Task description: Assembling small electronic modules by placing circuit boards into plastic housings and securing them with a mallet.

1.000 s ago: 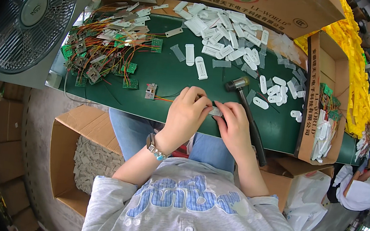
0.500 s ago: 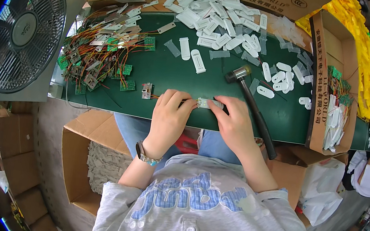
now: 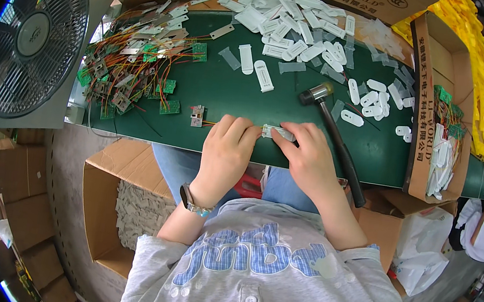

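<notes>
In the head view, the only one, take the small pale piece [image 3: 267, 131] as the middle of your clock, with twelve pointing away from you. It lies at the near side of the green table [image 3: 224, 97], between your two hands. Your right hand [image 3: 313, 160] grips it, thumb and fingers pressed on the piece from the right. Your left hand [image 3: 227, 149] is curled, its fingertips bunched just beside the piece's left end; you can't tell from here whether they pinch it or the thin wires [image 3: 209, 123]. Those wires run under that hand from a little metal-and-board unit [image 3: 197, 116] at nine o'clock.

At ten o'clock, you have a tangle of wired circuit boards [image 3: 132, 75]. Two white casings [image 3: 263, 76] lie apart at eleven, and a heap of white casings [image 3: 292, 26] spreads at twelve. Your hammer [image 3: 335, 136] has its head at one and its black handle slanting down to four. Small oval white pieces [image 3: 374, 101] cluster at two. An open carton [image 3: 416, 113] stands at three, and a box of grey pieces [image 3: 139, 211] sits below the table at eight.
</notes>
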`<action>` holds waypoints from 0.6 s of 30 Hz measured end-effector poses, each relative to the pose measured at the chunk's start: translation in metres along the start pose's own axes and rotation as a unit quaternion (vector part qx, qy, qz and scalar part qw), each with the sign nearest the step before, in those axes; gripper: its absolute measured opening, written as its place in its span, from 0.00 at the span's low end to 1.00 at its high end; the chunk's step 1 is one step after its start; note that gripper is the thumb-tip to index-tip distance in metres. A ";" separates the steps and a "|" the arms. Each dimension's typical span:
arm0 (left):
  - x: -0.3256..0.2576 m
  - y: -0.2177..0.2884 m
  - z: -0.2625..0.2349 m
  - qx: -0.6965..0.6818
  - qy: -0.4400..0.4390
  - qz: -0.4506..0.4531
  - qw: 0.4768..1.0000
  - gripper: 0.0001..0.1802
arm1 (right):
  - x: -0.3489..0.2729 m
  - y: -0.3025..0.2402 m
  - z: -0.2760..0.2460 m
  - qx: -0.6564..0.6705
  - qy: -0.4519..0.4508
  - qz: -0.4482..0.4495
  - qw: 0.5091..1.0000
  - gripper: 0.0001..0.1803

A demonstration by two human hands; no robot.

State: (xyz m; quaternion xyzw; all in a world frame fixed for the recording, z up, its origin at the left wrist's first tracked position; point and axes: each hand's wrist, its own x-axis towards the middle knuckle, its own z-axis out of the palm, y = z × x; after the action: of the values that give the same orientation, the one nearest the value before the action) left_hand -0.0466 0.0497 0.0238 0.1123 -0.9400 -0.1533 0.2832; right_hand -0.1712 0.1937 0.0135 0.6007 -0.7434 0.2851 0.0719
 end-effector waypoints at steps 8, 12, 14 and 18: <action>-0.010 0.005 0.003 0.014 0.008 0.007 1.000 0.09 | 0.002 -0.012 0.006 -0.032 0.014 0.035 0.999 0.16; -0.011 0.006 0.004 0.016 0.017 0.018 1.000 0.09 | 0.001 -0.016 0.008 -0.038 0.026 0.044 0.998 0.16; -0.010 0.004 0.003 0.022 0.012 0.025 0.999 0.09 | 0.001 -0.015 0.007 -0.032 0.026 0.043 0.998 0.17; -0.006 -0.005 0.003 -0.024 -0.010 0.046 0.999 0.09 | -0.002 -0.003 0.008 -0.004 0.017 0.026 0.999 0.18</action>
State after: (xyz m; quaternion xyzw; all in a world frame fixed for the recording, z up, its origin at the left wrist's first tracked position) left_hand -0.0427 0.0477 0.0166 0.0606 -0.9432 -0.1635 0.2829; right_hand -0.1657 0.1911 0.0075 0.5757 -0.7589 0.2937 0.0796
